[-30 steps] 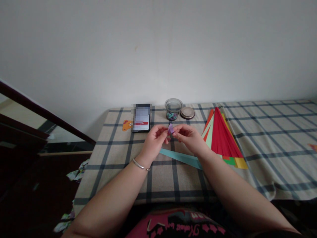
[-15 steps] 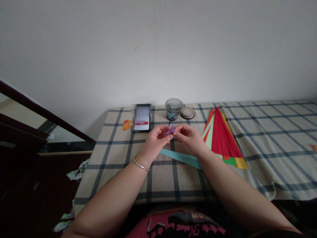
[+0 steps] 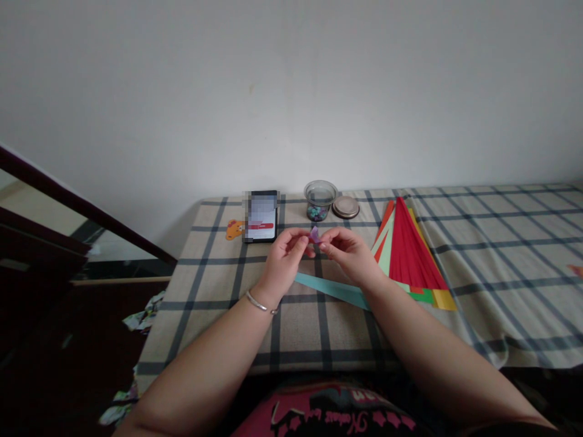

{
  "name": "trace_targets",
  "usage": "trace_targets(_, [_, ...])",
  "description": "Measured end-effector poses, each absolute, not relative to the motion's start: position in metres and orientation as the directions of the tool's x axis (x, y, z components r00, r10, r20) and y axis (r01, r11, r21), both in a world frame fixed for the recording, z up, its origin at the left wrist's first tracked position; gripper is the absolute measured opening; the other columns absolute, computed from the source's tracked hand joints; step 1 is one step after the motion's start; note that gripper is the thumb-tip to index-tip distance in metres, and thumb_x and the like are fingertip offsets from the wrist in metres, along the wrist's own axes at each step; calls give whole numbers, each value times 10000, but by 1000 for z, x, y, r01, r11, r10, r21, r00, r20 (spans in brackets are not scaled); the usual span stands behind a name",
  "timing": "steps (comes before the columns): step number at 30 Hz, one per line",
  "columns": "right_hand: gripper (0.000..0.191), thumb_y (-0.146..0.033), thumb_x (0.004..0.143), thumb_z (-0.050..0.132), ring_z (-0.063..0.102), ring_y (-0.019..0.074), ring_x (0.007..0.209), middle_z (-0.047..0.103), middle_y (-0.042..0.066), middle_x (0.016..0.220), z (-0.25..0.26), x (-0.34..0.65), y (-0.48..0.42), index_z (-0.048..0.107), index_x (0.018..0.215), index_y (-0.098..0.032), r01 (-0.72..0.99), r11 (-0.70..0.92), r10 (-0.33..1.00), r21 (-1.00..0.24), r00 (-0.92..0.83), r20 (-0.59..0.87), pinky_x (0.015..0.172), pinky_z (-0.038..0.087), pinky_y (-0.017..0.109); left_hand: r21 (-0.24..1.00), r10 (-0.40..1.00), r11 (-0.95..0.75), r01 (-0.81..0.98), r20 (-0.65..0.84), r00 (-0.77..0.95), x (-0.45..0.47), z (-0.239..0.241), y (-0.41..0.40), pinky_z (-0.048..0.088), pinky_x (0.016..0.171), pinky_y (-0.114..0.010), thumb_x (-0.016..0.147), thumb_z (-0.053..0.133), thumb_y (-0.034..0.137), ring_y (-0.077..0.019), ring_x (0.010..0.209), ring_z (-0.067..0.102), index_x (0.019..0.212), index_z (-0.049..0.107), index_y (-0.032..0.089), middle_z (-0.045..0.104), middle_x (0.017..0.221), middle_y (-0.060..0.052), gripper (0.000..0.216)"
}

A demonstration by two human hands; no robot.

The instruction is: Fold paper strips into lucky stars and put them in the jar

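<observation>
Above the checked tablecloth (image 3: 218, 291), my left hand (image 3: 283, 260) and my right hand (image 3: 348, 254) meet fingertip to fingertip. Both pinch a small folded purple paper piece (image 3: 314, 235) between thumbs and fingers. A silver bangle (image 3: 259, 303) circles my left wrist. Under my right wrist a light blue paper strip (image 3: 332, 289) lies flat on the cloth.
A fan of red, green, orange and yellow paper strips (image 3: 407, 255) lies to the right. At the back stand a phone (image 3: 260, 216), a clear jar (image 3: 319, 199) holding small coloured pieces, and its lid (image 3: 345, 207). An orange bear sticker (image 3: 234, 229) sits left of the phone. The table's left edge drops to a dark floor.
The purple piece has been turned slightly between the fingertips; both hands stay in almost the same spot.
</observation>
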State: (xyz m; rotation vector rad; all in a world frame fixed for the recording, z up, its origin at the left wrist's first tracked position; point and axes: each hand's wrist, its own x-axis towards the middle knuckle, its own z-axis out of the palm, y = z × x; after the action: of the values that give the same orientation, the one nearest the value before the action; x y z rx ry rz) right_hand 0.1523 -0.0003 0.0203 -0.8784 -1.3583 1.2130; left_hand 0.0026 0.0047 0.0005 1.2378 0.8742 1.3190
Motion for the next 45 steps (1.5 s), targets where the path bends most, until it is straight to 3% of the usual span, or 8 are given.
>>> trace_targets(8, [270, -421, 711, 750, 557, 118, 609, 590, -19, 653, 16, 154, 1, 590, 720, -204, -154, 227, 951, -962, -176, 253, 634, 500, 286, 918, 969, -134, -374, 200, 145, 3, 0, 5, 491, 747, -245, 693, 773, 409, -109, 743, 595, 764, 656, 162, 646, 783, 1, 283])
trace_targets(14, [258, -402, 700, 763, 590, 119, 616, 616, -16, 659, 18, 153, 0, 602, 718, -201, -203, 180, 953, -962, -205, 222, 632, 513, 281, 832, 965, 118, -542, 33, 260, 6, 2, 3, 487, 665, -220, 610, 837, 366, -70, 626, 570, 770, 677, 169, 646, 684, 26, 300])
trace_targets(18, [249, -392, 699, 764, 593, 117, 617, 614, -19, 656, 16, 154, 0, 605, 713, -201, -189, 199, 954, -962, -186, 234, 645, 526, 283, 849, 967, 164, -502, -37, 254, 7, 4, 4, 502, 691, -235, 611, 835, 358, -83, 660, 602, 776, 670, 158, 669, 726, 11, 308])
trace_targets(30, [287, -406, 663, 781, 566, 116, 613, 597, -20, 659, 12, 154, 3, 580, 694, -203, -144, 187, 969, -972, -138, 206, 623, 495, 276, 900, 975, 94, -425, 4, 224, 6, -1, 6, 494, 786, -279, 648, 809, 358, -120, 753, 632, 809, 708, 158, 706, 794, -12, 276])
trace_targets(36, [295, -446, 684, 754, 609, 142, 667, 633, 0, 691, 12, 154, 3, 588, 717, -205, -113, 183, 967, -977, -157, 199, 687, 517, 312, 837, 965, 192, -512, -65, 255, 8, 5, 6, 491, 726, -232, 575, 858, 311, -89, 695, 626, 814, 701, 154, 710, 765, -9, 326])
trace_targets(45, [252, -399, 743, 705, 561, 122, 657, 584, -13, 727, 7, 152, 2, 546, 804, -214, -48, 254, 959, -966, -117, 258, 629, 472, 271, 765, 954, 274, -583, -141, 264, 5, 3, 10, 494, 669, -209, 571, 863, 254, -69, 618, 602, 788, 643, 157, 668, 682, 25, 324])
